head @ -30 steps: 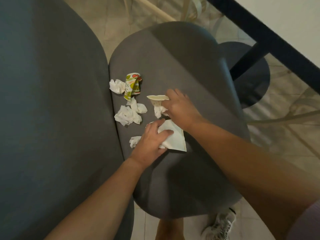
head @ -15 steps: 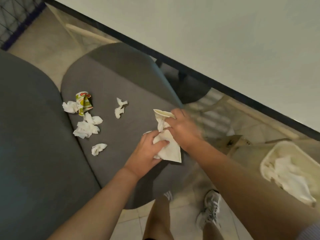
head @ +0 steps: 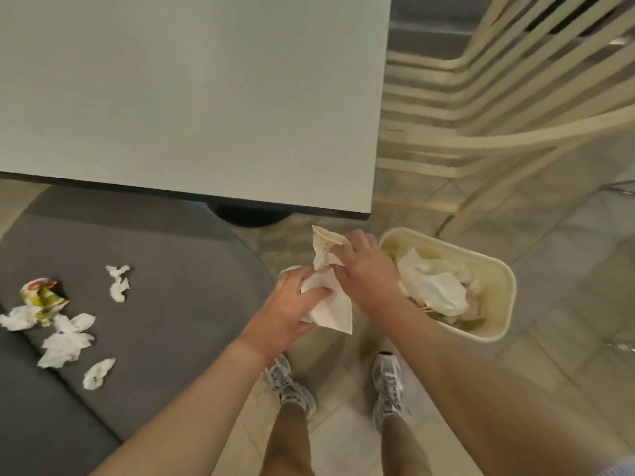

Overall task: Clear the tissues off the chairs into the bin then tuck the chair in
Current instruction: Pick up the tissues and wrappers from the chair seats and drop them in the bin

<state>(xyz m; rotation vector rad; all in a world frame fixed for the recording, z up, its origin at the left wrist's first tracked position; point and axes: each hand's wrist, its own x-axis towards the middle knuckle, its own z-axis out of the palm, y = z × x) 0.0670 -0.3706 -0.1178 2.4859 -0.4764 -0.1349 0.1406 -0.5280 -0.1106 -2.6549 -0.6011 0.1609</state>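
Two grey chairs sit left of the counter; the cream bin stands on the floor to the right. Five crumpled tissues and a printed wrapper remain on the seat. Left hand and right hand both grip a stained napkin bundle just left of the bin rim; the right hand is nearer the opening.

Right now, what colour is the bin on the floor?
The bin is cream, or pale yellow; the head view shows it, with white tissues inside.
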